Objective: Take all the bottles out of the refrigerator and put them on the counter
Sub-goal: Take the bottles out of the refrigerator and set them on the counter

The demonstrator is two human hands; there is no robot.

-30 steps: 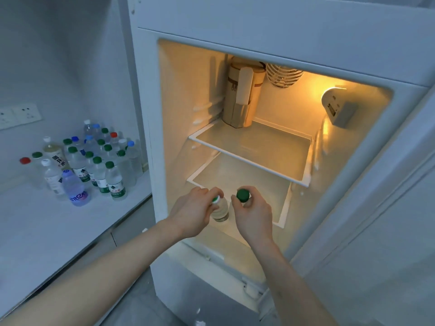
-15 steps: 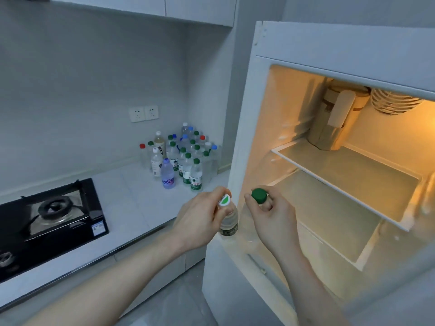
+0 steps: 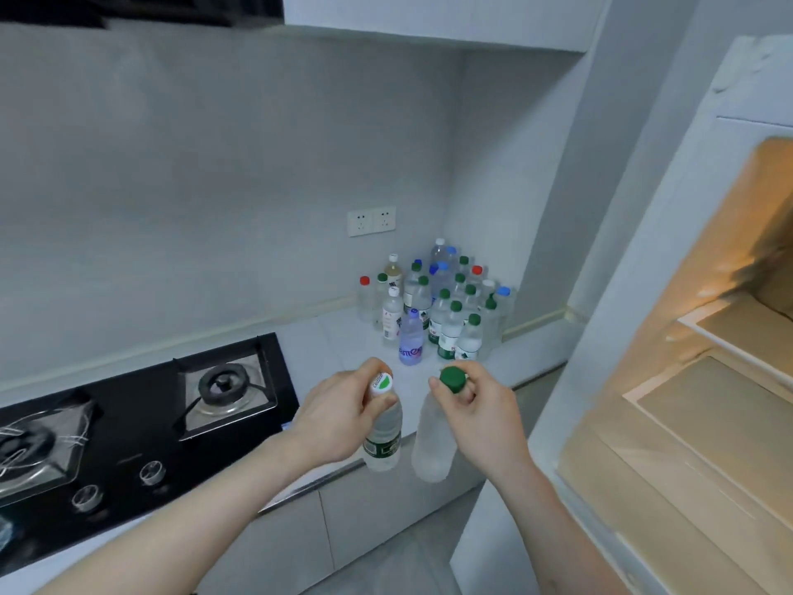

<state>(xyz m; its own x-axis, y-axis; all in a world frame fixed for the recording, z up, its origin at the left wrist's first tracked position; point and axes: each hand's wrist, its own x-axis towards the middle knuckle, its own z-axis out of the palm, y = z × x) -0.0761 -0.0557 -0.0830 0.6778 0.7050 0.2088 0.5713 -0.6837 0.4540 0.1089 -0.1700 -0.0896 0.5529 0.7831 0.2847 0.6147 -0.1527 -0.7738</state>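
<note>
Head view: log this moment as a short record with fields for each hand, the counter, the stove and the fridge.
left hand: left hand holds a white-capped bottle by the neck, hanging in the air
right hand: right hand holds a green-capped bottle by the cap end, also in the air
counter: counter carries a cluster of bottles in the corner under the wall sockets
stove: black gas stove on the left
fridge: fridge open, lit; visible shelves show no bottles

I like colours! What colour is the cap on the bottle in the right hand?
Dark green. The cap shows clearly in the head view, pinched by the right hand.
</note>
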